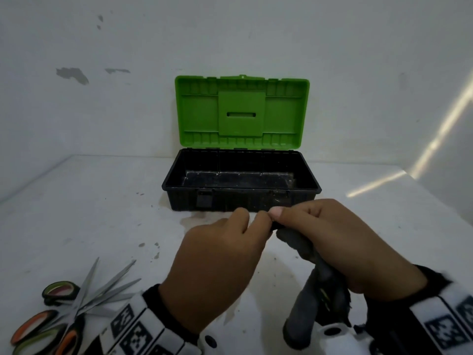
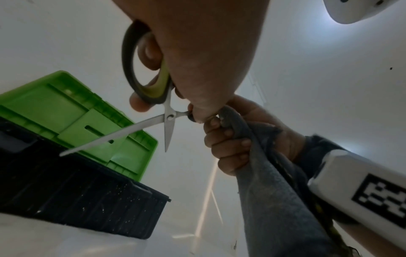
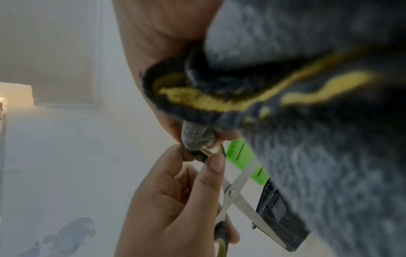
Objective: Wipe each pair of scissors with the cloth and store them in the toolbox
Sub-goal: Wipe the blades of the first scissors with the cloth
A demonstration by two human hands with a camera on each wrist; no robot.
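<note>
My left hand [image 1: 225, 252] grips a pair of scissors [image 2: 169, 117] by the black and yellow-green handle [image 2: 151, 90], fingers through the loop. The blades are spread apart and point toward the toolbox. My right hand [image 1: 332, 239] grips a grey cloth [image 1: 304, 298] with a yellow stripe and pinches the cloth's end onto the scissors' other handle [image 3: 204, 153], right against the left fingertips. Both hands hover just in front of the open toolbox [image 1: 242, 198], which has a black base and a raised green lid [image 1: 242, 111]. In the head view the hands hide most of the scissors.
Several more scissors [image 1: 64, 311] with orange, green and pink handles lie in a pile at the near left of the white table [image 1: 89, 213]. The toolbox's inside shows nothing but specks. A white wall stands close behind the toolbox.
</note>
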